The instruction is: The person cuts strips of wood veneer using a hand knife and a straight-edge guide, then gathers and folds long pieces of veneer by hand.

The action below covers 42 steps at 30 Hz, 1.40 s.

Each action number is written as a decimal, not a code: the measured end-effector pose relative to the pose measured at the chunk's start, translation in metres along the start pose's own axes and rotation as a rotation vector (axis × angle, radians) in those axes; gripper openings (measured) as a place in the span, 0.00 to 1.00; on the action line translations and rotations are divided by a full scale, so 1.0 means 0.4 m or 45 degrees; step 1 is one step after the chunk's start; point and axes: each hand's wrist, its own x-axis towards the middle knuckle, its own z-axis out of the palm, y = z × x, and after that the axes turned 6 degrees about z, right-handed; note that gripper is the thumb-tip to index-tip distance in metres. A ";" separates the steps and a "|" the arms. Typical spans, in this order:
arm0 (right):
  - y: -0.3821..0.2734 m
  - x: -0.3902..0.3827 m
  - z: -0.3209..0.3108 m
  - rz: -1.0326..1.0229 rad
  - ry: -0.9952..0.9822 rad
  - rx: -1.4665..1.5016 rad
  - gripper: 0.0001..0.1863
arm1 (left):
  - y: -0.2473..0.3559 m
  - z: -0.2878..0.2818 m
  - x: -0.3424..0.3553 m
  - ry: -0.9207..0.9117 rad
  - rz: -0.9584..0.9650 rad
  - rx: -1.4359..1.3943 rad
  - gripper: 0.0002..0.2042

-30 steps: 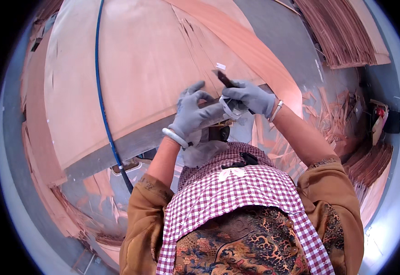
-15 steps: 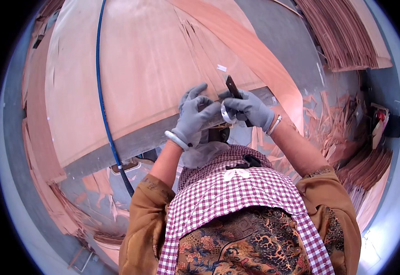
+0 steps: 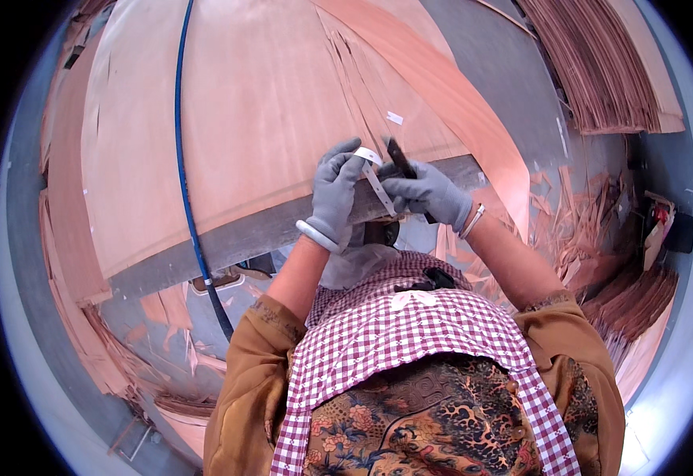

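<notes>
My gloved left hand (image 3: 334, 190) pinches a curved white perforated strip (image 3: 376, 185), which hangs down toward my right hand (image 3: 432, 194). That gloved hand grips a dark, flat knife-like tool (image 3: 400, 159), its tip pointing up; whether its fingers also touch the strip I cannot tell. Both hands are over the near edge of a pale wood veneer sheet (image 3: 243, 95) with long splits. A small white tape piece (image 3: 395, 118) lies just beyond them, and a salmon-coloured veneer band (image 3: 449, 95) runs diagonally along the sheet's right side.
A blue hose (image 3: 180, 151) crosses the sheet on the left. Veneer stacks stand at upper right (image 3: 584, 63) and lower right (image 3: 632, 301). Torn scraps (image 3: 560, 206) lie below the bench on both sides. A dark bin (image 3: 681, 228) sits at the far right.
My left hand has lifted and closed on the white strip, which was looped by my right hand earlier and now stretches up between the hands. My right hand still holds the dark tool.
</notes>
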 end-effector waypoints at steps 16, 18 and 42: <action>-0.073 -0.001 -0.110 -0.004 0.115 -0.173 0.12 | -0.031 0.045 0.039 0.513 0.200 0.370 0.06; -0.077 0.018 -0.143 0.019 0.129 -0.332 0.11 | -0.029 0.049 0.043 0.546 0.238 0.568 0.07; -0.065 0.066 -0.186 -0.143 0.190 -0.550 0.12 | -0.009 0.043 -0.044 -0.235 0.729 1.835 0.28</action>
